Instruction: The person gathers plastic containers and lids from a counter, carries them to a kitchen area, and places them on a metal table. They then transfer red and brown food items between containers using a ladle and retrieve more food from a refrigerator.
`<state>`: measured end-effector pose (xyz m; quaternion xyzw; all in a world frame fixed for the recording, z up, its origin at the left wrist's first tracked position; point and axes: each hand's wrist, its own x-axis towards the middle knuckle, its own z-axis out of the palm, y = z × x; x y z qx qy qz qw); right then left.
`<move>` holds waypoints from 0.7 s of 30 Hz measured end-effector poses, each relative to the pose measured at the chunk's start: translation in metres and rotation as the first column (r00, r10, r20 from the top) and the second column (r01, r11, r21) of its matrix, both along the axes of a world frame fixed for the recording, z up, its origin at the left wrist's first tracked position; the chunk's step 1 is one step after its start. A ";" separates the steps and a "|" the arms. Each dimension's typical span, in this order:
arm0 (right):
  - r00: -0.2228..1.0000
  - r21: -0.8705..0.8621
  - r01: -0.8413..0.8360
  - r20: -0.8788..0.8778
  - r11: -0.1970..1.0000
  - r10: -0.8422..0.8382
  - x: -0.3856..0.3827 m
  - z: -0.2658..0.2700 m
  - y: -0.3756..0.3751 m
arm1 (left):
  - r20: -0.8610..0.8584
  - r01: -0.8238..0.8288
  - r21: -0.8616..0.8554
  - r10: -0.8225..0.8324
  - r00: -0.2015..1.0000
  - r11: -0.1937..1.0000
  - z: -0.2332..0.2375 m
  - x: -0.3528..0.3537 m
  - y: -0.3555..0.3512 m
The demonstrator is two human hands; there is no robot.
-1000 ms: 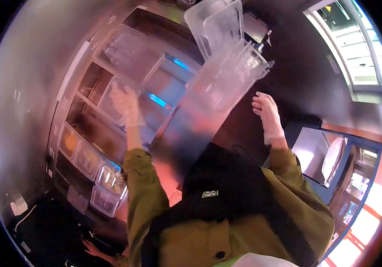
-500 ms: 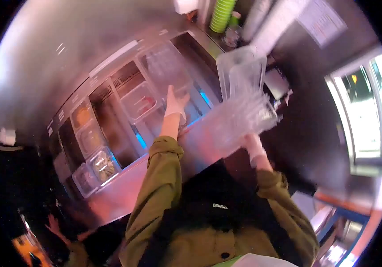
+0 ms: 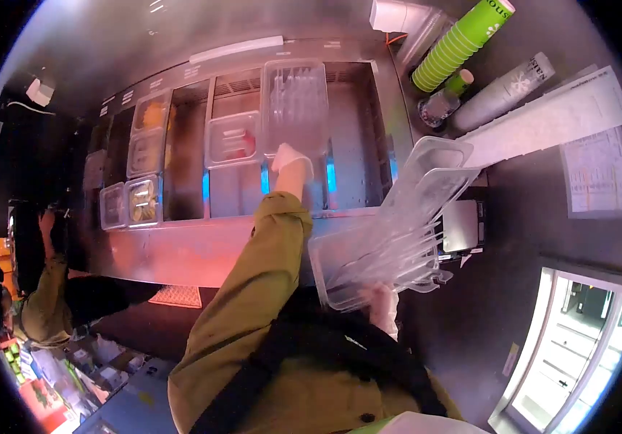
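My right hand (image 3: 382,305), in a clear glove, is closed on the near edge of a fanned stack of clear plastic lids (image 3: 390,249). The stack is tilted and reaches over the counter's right front edge. My left hand (image 3: 290,159), also gloved, is at the near edge of a large clear plastic container (image 3: 293,94) in the counter well. Its fingers look curled at that edge, but their tips are blurred and partly hidden. Left of this hand sits a smaller clear container (image 3: 233,141) with something red inside.
Several small clear containers (image 3: 141,199) with food stand at the left of the steel counter (image 3: 180,246). Green cups (image 3: 463,43), white cups (image 3: 502,90) and a small jar (image 3: 437,108) stand at the back right. Another person's arm (image 3: 49,282) shows at far left.
The view has turned and shifted. My left hand's spread fingers have drawn in at the large container's near edge. My right hand and the lids have come closer to my body.
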<state>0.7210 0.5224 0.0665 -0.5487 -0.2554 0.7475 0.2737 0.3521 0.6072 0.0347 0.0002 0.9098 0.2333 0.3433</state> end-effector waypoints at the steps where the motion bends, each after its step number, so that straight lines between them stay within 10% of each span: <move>1: 1.000 0.006 -0.012 0.025 1.000 0.012 0.002 -0.001 0.001 | -0.019 -0.004 -0.001 0.004 1.000 1.000 0.002 0.001 0.000; 9: 0.996 0.095 -0.065 0.069 0.993 0.058 0.007 0.004 0.020 | -0.141 0.019 0.251 0.017 0.990 0.968 0.026 0.015 -0.010; 12: 0.988 0.064 -0.111 0.119 0.992 0.103 0.012 -0.003 0.024 | 0.093 -0.004 0.478 -0.047 0.995 0.878 -0.035 -0.016 -0.020; 15: 0.985 0.046 -0.135 0.119 0.990 0.129 0.023 -0.015 0.025 | -0.127 0.341 0.276 -0.317 0.940 0.899 -0.001 -0.004 -0.027; 18: 0.985 0.050 -0.119 0.133 0.992 0.111 0.022 -0.019 0.028 | -0.129 0.087 0.197 -0.062 0.990 0.976 0.063 0.021 -0.028; 21: 0.990 0.052 -0.118 0.083 0.992 0.113 0.027 -0.023 0.030 | -0.309 0.169 0.132 -0.122 0.943 0.977 0.050 0.010 -0.044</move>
